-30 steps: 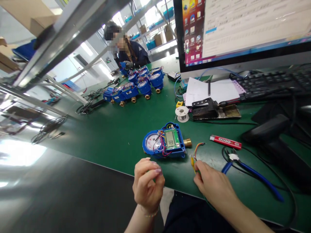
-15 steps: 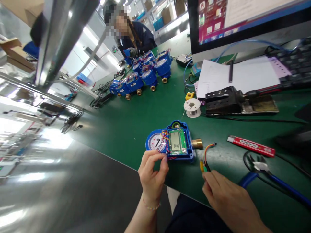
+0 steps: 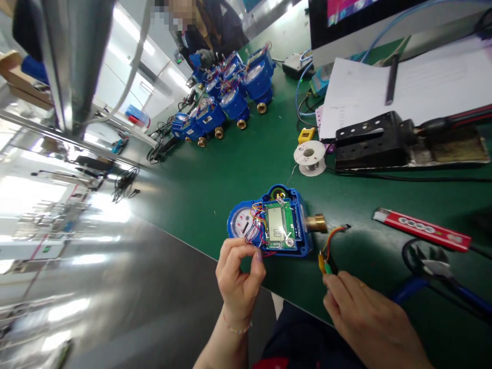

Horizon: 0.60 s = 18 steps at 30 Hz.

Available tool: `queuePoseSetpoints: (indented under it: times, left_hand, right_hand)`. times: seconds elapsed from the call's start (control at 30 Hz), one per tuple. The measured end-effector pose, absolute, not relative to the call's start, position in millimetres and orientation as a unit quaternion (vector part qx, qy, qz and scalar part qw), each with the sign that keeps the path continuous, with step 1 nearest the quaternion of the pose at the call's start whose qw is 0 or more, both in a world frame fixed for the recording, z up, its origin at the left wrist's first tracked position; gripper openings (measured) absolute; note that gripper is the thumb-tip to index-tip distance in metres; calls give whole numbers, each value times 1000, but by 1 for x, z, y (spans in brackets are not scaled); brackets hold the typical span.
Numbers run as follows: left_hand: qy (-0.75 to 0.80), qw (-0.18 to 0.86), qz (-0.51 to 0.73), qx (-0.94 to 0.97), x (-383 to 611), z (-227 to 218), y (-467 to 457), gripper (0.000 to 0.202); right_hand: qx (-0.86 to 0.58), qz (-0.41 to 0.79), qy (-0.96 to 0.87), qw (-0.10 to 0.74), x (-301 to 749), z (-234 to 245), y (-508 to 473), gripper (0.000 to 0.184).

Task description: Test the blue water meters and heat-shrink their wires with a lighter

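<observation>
- The left hand (image 3: 240, 274) has its thumb and pointing finger bent close together, with the tips at the near edge of the blue meter (image 3: 269, 225). I cannot tell if a thin wire is pinched there.
- A bead bracelet (image 3: 238, 329) is on the wrist just below this hand.
- The blue meter lies flat on the green table (image 3: 192, 195), just past the left hand's fingertips. Its round dial (image 3: 243, 223) is right above those fingers, with thin colored wires (image 3: 258, 220) beside it.
- A green board with a small gray screen (image 3: 275, 224) sits in the meter, up and to the right of the left hand.
- A brass pipe end (image 3: 317, 223) sticks out of the meter toward the right, ahead of the right hand (image 3: 371, 315).
- The right hand holds a yellow clip (image 3: 321, 262) and a green clip (image 3: 328, 268) in its fingers. Short red and yellow wires (image 3: 331, 238) poke up past the clips, and their dark tip is near the brass pipe end.
- Cutters (image 3: 436, 267) with blue handles lie to the right of the right hand, and a red tool (image 3: 426, 230) lies just beyond them.
- Farther ahead of both hands are a white spool (image 3: 309, 156) and more blue meters (image 3: 234, 105).
</observation>
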<state>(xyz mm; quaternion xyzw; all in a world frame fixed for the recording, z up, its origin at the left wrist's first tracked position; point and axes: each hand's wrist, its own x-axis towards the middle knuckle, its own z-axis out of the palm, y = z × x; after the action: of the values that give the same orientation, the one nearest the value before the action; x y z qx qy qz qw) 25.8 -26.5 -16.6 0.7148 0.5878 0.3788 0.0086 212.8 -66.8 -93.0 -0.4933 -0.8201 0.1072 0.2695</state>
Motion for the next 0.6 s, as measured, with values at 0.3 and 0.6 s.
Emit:
queuePoseSetpoints:
  times: [0.3, 0.6]
  left_hand:
    - [578, 13, 386, 719, 25, -16, -28, 9]
    - [575, 13, 390, 719, 26, -19, -26, 8]
  right_hand:
    - [-505, 111, -801, 301, 213, -93, -67, 41]
    - [-509, 106, -798, 304, 211, -91, -64, 39]
